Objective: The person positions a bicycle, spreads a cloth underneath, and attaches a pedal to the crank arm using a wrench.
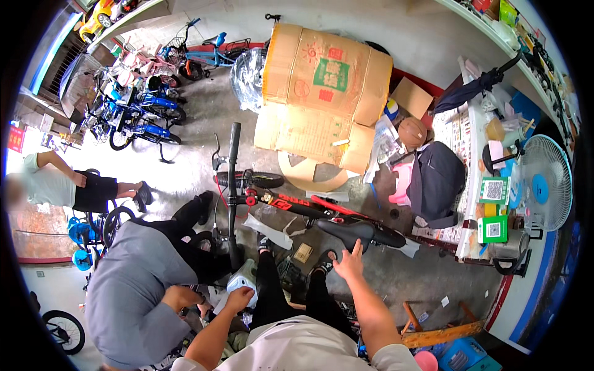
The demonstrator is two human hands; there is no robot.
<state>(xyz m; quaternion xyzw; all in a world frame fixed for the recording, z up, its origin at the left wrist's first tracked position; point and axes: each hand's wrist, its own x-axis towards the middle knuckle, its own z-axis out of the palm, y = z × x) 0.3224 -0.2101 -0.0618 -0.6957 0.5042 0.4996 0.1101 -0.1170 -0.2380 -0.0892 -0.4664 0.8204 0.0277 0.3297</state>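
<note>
A black and red bicycle stands across the middle, its handlebar to the left and its black saddle to the right. My right hand reaches to the saddle's near edge with its fingers stretched out, seeming to touch it. Lower and further left, my left hand has its fingers curled in beside a pale blue and white plastic package. Whatever those fingers may hold is too small to make out. A small brown box lies on the floor between my feet and the bicycle.
A person in a grey shirt bends down close on my left; another person is further off. Flattened cardboard lies beyond the bicycle. Blue bicycles fill the far left. A fan and a backpack are at right.
</note>
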